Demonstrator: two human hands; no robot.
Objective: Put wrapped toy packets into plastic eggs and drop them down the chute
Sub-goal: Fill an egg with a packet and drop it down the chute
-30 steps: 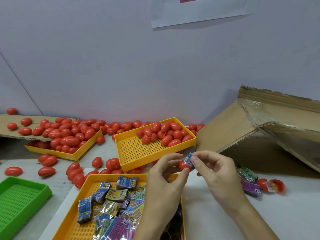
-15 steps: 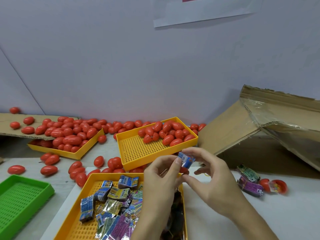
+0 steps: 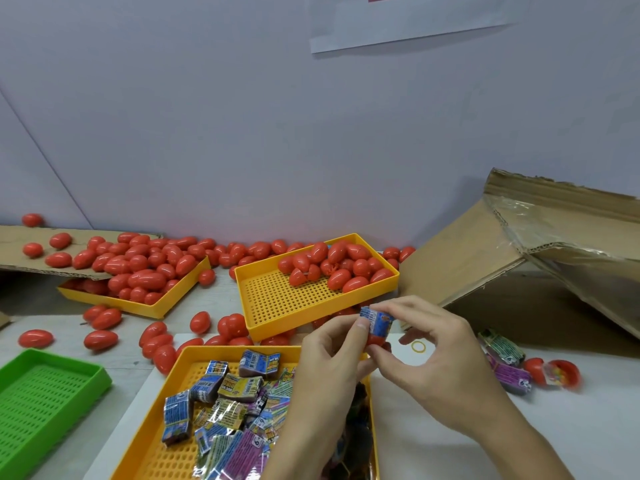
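Pinching blue packet (image 3: 375, 322) between both hands — left (image 3: 329, 362), right (image 3: 440, 358), red egg half (image 3: 375, 339) beneath

Packet tray (image 3: 166, 407) lay nearest; egg tray (image 3: 277, 306) behind it; second egg tray (image 3: 156, 308) left of that; cardboard chute (image 3: 502, 258) far right.

I note an empty-looking green tray (image 3: 45, 393) at lower left, a yellow rubber band (image 3: 418, 346) right of centre, paper sheet (image 3: 408, 26) on the wall up top.

Glossy red plastic eggs (image 3: 349, 268), crinkly foil packets (image 3: 239, 386), matt perforated tray (image 3: 277, 306), rough cardboard (image 3: 460, 258)
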